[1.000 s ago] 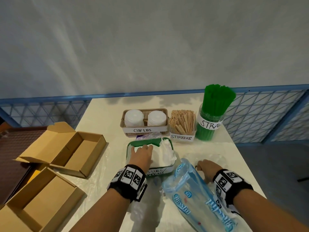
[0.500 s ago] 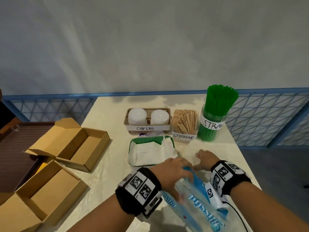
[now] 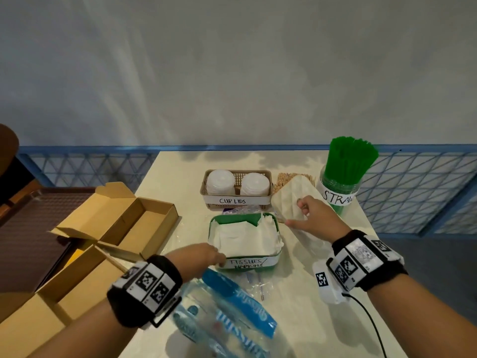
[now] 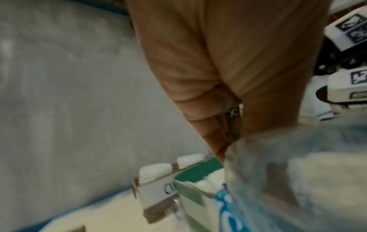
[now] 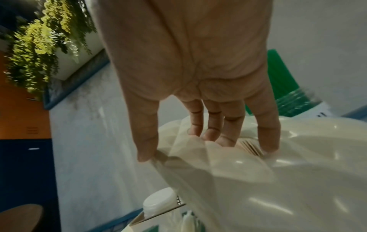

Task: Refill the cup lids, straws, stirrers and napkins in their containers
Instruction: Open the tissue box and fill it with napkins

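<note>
A person's two hands work over a cream table (image 3: 180,177) set with labelled containers. At the back, a tan basket (image 3: 237,200) marked "CUP LIDS" holds two stacks of white cup lids (image 3: 221,182) side by side. To its right, wooden stirrers (image 3: 284,177) stand in a holder mostly hidden behind a clear plastic bag (image 3: 289,200). Further right, a clear jar (image 3: 338,197) with a label beginning "STRA" is packed with upright green straws (image 3: 348,161).

In front of the basket sits a green tray (image 3: 247,264) labelled "TISSUES / NAPKINS", filled with white napkins (image 3: 245,236) that reach its rim.

The right hand (image 3: 315,218) is raised in front of the stirrers, its fingers (image 5: 212,125) and thumb pinching the clear plastic bag, which hangs down toward the table. The left hand (image 3: 196,257) is at the tray's near left corner, its fingers (image 4: 208,125) curled onto the top of a clear-and-blue napkin packet (image 3: 232,313) lying on the table in front of the tray.

Two open brown cardboard boxes (image 3: 121,218) lie at the left edge of the table
</note>
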`<action>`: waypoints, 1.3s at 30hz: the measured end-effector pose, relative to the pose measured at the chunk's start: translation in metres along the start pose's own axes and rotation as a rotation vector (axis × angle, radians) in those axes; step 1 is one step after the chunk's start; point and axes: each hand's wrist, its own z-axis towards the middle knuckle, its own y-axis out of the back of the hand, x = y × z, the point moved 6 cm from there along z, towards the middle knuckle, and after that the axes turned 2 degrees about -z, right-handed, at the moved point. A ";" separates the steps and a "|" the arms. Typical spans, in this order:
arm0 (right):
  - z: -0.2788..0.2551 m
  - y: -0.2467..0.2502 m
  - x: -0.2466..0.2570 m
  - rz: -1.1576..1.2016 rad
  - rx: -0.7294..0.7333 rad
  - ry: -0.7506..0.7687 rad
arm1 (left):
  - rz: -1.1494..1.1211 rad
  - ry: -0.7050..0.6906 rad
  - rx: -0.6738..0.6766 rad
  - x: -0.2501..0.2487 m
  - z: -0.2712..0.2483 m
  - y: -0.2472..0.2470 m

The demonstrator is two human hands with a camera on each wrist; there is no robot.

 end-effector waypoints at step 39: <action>0.013 -0.021 0.056 0.000 -0.077 0.195 | -0.144 0.264 -0.208 0.043 0.097 0.022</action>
